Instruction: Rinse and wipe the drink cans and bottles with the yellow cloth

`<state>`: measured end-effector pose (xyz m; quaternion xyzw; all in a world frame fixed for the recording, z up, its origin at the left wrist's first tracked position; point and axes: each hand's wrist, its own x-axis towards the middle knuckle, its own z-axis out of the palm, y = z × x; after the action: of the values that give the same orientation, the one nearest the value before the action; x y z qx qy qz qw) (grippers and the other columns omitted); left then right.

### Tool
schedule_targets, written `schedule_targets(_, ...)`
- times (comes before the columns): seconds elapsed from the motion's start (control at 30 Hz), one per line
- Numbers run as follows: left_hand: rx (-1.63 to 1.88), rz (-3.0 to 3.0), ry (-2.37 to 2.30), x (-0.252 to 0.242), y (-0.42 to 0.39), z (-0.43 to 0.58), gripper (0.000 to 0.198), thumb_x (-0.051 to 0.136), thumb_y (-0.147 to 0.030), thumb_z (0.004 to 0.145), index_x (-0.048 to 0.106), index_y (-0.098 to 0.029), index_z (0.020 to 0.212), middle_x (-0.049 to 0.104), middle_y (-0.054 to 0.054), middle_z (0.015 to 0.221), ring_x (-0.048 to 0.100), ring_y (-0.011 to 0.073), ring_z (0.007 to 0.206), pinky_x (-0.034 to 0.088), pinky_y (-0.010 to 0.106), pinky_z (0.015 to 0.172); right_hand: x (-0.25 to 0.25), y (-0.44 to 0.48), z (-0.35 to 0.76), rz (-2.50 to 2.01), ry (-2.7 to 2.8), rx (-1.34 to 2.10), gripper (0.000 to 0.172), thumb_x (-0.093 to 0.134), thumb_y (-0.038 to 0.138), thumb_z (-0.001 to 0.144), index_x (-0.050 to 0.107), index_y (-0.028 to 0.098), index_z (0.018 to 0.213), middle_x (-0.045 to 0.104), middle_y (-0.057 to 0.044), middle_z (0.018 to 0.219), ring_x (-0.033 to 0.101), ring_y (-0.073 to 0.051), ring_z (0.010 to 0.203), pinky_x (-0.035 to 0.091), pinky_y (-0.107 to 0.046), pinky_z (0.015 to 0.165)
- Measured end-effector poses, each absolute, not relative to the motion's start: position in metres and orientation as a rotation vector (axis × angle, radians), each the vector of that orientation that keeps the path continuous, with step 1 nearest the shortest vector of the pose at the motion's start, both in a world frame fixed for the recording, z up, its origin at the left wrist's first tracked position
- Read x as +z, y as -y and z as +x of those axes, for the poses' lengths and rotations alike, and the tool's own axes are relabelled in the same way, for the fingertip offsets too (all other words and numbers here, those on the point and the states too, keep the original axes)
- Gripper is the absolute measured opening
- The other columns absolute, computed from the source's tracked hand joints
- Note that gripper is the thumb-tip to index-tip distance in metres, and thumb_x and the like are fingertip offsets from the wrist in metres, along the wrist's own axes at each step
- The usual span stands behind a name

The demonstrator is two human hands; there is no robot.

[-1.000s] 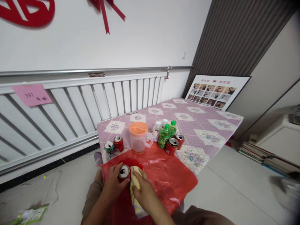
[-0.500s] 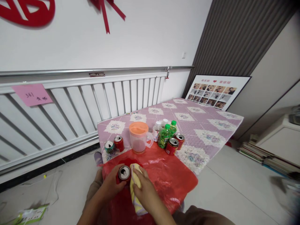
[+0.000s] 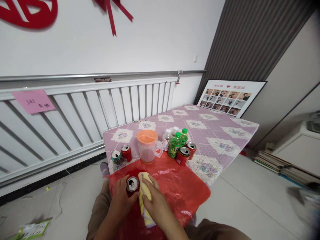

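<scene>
My left hand [image 3: 122,199] is wrapped round a red drink can [image 3: 132,185] that stands upright on a red plastic sheet [image 3: 175,190] at the table's near edge. My right hand [image 3: 155,204] presses a yellow cloth [image 3: 145,196] against the can's right side, fingers closed over the cloth. The can's silver top faces up and is open.
Further back on the purple patterned tablecloth [image 3: 212,130] stand two cans [image 3: 122,155], an orange-lidded jug [image 3: 148,146], green bottles [image 3: 177,144] and two more red cans [image 3: 186,153]. A white radiator [image 3: 75,113] lines the wall. Books [image 3: 282,168] lie stacked on the floor at right.
Both hands and the can stay in nearly the same place; the cloth and my right hand have shifted slightly against the can.
</scene>
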<state>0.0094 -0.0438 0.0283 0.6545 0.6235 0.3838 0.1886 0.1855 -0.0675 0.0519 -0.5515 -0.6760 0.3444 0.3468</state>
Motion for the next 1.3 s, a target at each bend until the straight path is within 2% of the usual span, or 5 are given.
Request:
schedule_targets(0.37, 0.992, 1.813, -1.525, 0.052, 0.04, 0.002, 0.058, 0.061, -0.022, 0.062, 0.057, -0.019, 0.12, 0.065, 0.01, 0.123, 0.061, 0.0307, 0.116, 0.048, 0.047, 0.103, 0.035, 0.069, 0.189, -1.546, 1.775, 0.991, 0.064, 0.053, 0.011, 0.075, 0.05, 0.018, 0.138, 0.036, -0.011, 0.153, 0.036, -0.022, 0.141, 0.029, -0.037, 0.116)
schedule_targets(0.67, 0.962, 1.784, -1.389, 0.052, 0.036, 0.001, 0.06, 0.058, -0.018, 0.061, 0.057, -0.018, 0.121, 0.063, 0.012, 0.127, 0.059, 0.0294, 0.12, 0.044, 0.048, 0.108, 0.058, 0.068, 0.188, -1.44, 1.745, 0.915, 0.059, 0.05, 0.014, 0.081, 0.049, 0.022, 0.14, 0.029, -0.009, 0.157, 0.031, -0.019, 0.143, 0.027, -0.036, 0.116)
schedule_targets(0.87, 0.956, 1.8, -1.359, 0.04, 0.034, -0.002, 0.065, 0.057, -0.016, 0.062, 0.053, -0.016, 0.127, 0.059, 0.013, 0.133, 0.052, 0.0299, 0.128, 0.039, 0.049, 0.112, 0.045, 0.069, 0.189, -1.572, 1.802, 0.994, 0.063, 0.052, 0.01, 0.077, 0.048, 0.012, 0.139, 0.034, -0.016, 0.154, 0.034, -0.023, 0.141, 0.029, -0.037, 0.115)
schedule_targets(1.1, 1.135, 1.853, -1.592, 0.018, 0.04, 0.011, 0.073, 0.066, -0.028, 0.065, 0.045, -0.011, 0.134, 0.051, 0.02, 0.138, 0.046, 0.0356, 0.131, 0.035, 0.057, 0.111, 0.043, 0.069, 0.19, -1.566, 1.803, 0.993, 0.061, 0.051, 0.011, 0.078, 0.048, 0.013, 0.139, 0.034, -0.015, 0.154, 0.035, -0.022, 0.141, 0.028, -0.035, 0.116)
schedule_targets(1.3, 1.238, 1.783, -1.694, 0.011, 0.041, 0.015, 0.063, 0.068, -0.033, 0.066, 0.052, -0.014, 0.124, 0.06, 0.016, 0.124, 0.056, 0.0353, 0.119, 0.041, 0.058, 0.105, 0.051, 0.071, 0.191, -1.502, 1.785, 0.944, 0.06, 0.051, 0.014, 0.08, 0.048, 0.016, 0.14, 0.03, -0.013, 0.155, 0.032, -0.022, 0.143, 0.028, -0.036, 0.116)
